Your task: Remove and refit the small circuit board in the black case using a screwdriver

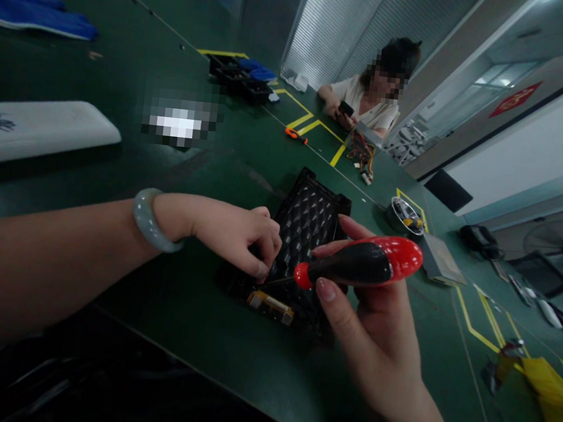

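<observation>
A black tray-like part with a quilted diamond surface lies on the green table. By its near end is a small brown board with a pale connector. My right hand grips a screwdriver with a red and black handle; its thin shaft points left, down toward the part beside the board. My left hand, a pale bangle on its wrist, rests at the part's left edge near the shaft. Its fingers are curled, and what they pinch, if anything, is hidden.
Across the table a person holds a dark phone. Farther off are a black bin, an orange screwdriver, colored wires and a metal bowl. A white casing lies left, yellow cloth right.
</observation>
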A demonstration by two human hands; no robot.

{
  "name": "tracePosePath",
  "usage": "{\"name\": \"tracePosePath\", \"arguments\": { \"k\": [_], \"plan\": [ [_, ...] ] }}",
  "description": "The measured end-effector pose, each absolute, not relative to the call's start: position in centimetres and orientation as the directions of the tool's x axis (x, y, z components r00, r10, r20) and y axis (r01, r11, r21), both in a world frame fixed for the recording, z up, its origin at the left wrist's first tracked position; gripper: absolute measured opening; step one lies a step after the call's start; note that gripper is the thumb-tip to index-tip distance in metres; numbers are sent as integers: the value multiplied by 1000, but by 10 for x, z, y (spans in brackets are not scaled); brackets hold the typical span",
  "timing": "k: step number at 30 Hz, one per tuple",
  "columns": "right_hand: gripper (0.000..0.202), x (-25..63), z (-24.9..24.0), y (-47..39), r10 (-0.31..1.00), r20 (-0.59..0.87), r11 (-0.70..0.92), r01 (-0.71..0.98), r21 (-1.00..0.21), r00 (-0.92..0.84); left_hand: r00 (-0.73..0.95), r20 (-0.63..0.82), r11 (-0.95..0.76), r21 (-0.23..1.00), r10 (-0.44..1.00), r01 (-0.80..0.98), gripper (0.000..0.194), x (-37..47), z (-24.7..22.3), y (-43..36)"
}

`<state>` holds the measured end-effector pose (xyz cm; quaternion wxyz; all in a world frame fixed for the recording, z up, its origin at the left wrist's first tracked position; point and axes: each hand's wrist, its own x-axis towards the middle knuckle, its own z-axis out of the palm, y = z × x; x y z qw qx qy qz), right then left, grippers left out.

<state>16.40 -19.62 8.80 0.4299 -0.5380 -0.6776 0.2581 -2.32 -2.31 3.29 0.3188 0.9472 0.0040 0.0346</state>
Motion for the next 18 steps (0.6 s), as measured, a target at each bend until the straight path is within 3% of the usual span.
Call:
{"name": "tracePosePath", "arguments": {
  "k": [3,11,18],
  "plan": [
    [62,166,89,-194,948,313,296,518,-802,-58,997,64,-795,607,29,-16,17,-23,33,-23],
    [34,164,93,-197,924,367,358,590,-724,-109,998,62,-795,607,26,-17,15,-24,32,-22],
    [56,160,91,-196,939,326,330,551,-766,-109,998,59,-793,609,29,-13,14,-23,32,-23]
  ]
}}
